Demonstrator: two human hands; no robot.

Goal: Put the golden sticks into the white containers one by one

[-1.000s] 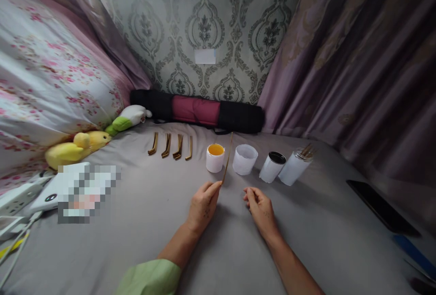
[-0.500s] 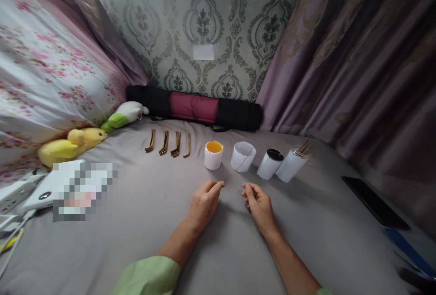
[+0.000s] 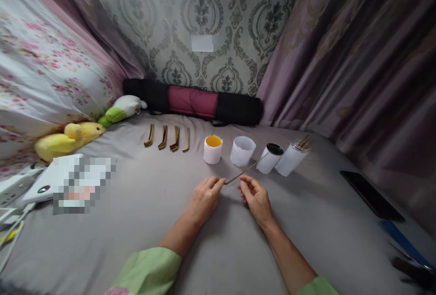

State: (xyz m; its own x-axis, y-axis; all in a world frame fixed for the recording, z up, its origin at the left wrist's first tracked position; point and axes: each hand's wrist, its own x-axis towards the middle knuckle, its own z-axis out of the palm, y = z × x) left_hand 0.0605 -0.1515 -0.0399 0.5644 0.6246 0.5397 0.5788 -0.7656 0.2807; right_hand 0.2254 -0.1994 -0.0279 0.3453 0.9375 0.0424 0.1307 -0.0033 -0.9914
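My left hand [image 3: 206,195] pinches one end of a thin brown stick [image 3: 252,166] between thumb and forefinger. The stick slants up to the right, its far end in front of the black-rimmed white can [image 3: 269,162]. Just below the stick, close to the left fingertips, my right hand [image 3: 256,200] has its fingers curled in and the thumb against them; whether it grips anything is hidden. Behind the hands stand a white cup with a yellow inside [image 3: 212,153], a wide translucent white cup [image 3: 242,155] and a tilted white-wrapped jar [image 3: 289,161] with brown sticks [image 3: 304,142].
Bent golden-brown sticks [image 3: 175,138] lie in small groups at the back left. A long black and red bag [image 3: 192,102] rests along the wall. Plush toys [image 3: 68,140] and a white device [image 3: 51,181] lie left; a black phone [image 3: 373,195] lies right.
The stick has swung from in front of the wide cup to the right, and now shows along more of its length. The hands have hardly moved; the view has tilted slightly down.
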